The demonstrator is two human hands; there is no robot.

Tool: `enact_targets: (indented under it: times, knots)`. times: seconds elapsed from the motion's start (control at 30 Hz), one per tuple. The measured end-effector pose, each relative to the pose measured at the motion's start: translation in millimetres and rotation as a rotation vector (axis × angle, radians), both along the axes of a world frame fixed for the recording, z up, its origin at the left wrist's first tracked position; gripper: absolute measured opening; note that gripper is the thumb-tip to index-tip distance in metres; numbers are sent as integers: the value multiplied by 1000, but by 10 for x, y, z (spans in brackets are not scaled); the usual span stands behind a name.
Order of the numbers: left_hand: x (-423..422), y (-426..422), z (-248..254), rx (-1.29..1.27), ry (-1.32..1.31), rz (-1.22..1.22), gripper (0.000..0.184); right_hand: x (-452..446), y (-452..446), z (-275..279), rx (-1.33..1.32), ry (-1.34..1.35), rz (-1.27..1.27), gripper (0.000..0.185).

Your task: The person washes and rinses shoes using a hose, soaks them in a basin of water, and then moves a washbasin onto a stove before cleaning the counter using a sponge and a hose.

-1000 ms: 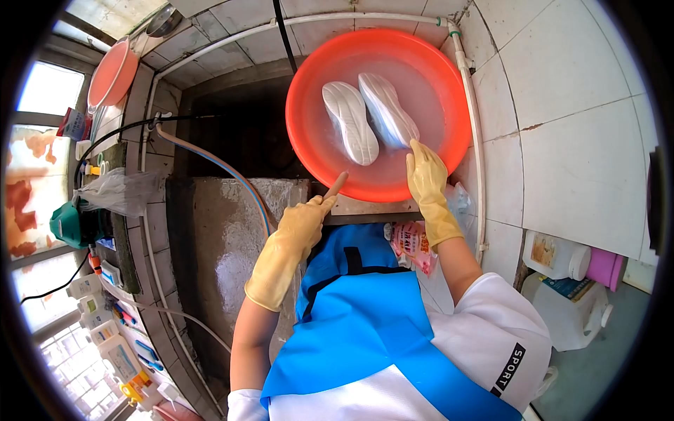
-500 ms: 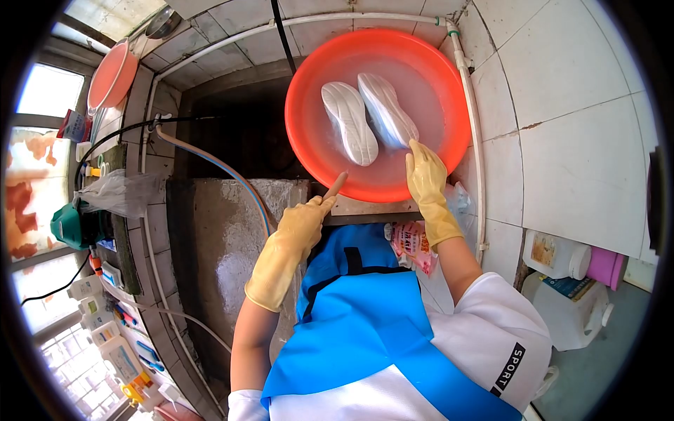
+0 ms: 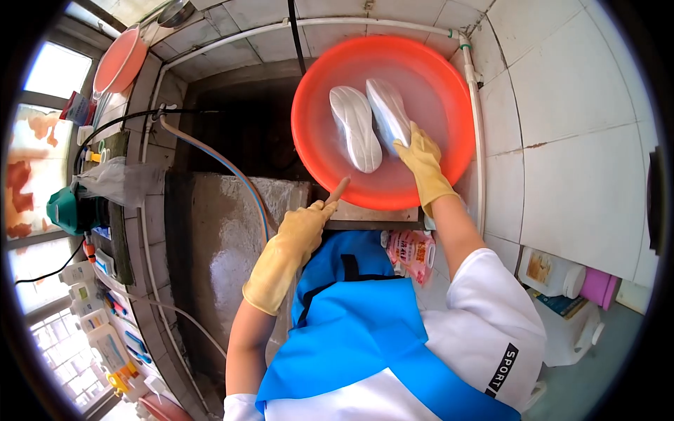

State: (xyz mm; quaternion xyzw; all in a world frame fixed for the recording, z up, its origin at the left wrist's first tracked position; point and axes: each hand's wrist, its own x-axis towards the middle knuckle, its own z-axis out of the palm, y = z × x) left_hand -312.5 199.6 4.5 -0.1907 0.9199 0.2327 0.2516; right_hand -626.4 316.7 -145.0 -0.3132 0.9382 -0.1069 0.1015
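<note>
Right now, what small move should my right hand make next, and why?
Probably lift the shoe on the right slightly: it sits in cloudy water, your right hand is at its near end, and your left hand holds a stick-like handle.

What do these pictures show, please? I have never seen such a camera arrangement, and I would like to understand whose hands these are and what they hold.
There is no machine here, only a person. Every picture comes from one camera worn on the head, looking forward and down, so the blue apron fills the lower middle. Ahead is a red-orange basin with cloudy liquid. In it, the left shoe lies sole up; the right shoe lies beside it. The yellow-gloved left hand grips a light brown stick-like handle. The yellow-gloved right hand holds the near end of the right shoe.
</note>
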Motion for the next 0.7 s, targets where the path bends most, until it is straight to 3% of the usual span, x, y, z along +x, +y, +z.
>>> enact_targets:
  times: [0.07,0.1,0.17,0.27,0.33,0.4,0.43,0.6,0.7]
  knots:
    - [21,-6,-71,4,3,3,66,-190,42,-343,-17,121,-22,75]
    - [33,-11,-100,10,2,-4,66,-295,21,-317,-17,122,-11,75]
    - [41,-6,-90,9,9,1,66,-503,-43,-165,191,-97,-287,66]
    - [60,-2,-122,3,15,-5,66,-628,-102,25,77,3,-271,53]
    - [69,5,-157,-2,20,1,65,-576,-214,157,45,-11,-226,58]
    - [95,21,-184,-29,54,10,66,-511,-260,67,-170,374,289,63]
    - [95,15,-195,-29,56,20,66,-378,-278,-1,-132,422,430,66]
    - [143,36,-318,-20,54,19,71,-336,-323,-102,208,410,498,84]
    - [68,18,-139,43,-3,63,71,-674,-496,-263,272,267,308,90]
